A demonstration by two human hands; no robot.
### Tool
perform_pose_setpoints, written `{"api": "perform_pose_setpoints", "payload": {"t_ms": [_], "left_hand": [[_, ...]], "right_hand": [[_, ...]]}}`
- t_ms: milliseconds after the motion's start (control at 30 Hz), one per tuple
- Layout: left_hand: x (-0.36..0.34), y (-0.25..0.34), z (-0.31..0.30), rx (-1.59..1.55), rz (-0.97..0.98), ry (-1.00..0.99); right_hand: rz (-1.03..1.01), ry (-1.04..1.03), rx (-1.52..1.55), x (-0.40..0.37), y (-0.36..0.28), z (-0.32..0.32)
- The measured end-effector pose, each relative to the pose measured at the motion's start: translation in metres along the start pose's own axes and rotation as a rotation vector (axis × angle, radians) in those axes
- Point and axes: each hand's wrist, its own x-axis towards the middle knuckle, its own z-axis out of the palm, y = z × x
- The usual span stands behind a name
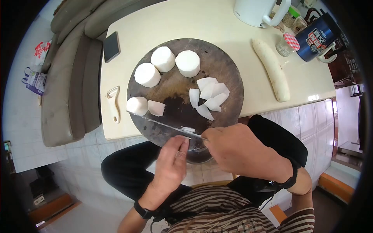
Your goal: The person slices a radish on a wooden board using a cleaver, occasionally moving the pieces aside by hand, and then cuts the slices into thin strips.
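White slices [210,97] piled, I note, chunks [163,59] waiting on the board [229,73], whole radish [272,70] untouched; right hand [241,149] grips knife [163,124], left hand [173,163] loose against blade.

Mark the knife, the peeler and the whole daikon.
knife [163,124]: head view, middle of the blade.
peeler [115,110]: head view, on its handle.
whole daikon [272,70]: head view, middle of its length.

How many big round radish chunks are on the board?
4 round radish chunks: three at the board's far side, one at its left edge, beside a smaller cut piece.
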Motion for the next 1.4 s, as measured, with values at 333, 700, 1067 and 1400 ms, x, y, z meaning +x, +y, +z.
{"api": "perform_pose_setpoints", "payload": {"t_ms": [333, 700, 1067, 1400], "left_hand": [[0.035, 0.003, -0.007, 0.109, 0.048, -0.021], [-0.003, 0.032, -0.008, 0.001, 0.002, -0.08], [0.045, 0.025, -0.012, 0.037, 0.037, 0.035], [0.081, 0.015, 0.017, 0.257, 0.205, -0.082]], "right_hand": [[0.003, 0.18, 0.112, -0.003, 0.012, -0.01], [0.038, 0.176, 0.118, -0.013, 0.014, -0.011], [0.092, 0.324, 0.104, -0.015, 0.01, -0.024], [0.143, 0.332, 0.09, -0.024, 0.022, -0.028]]}}
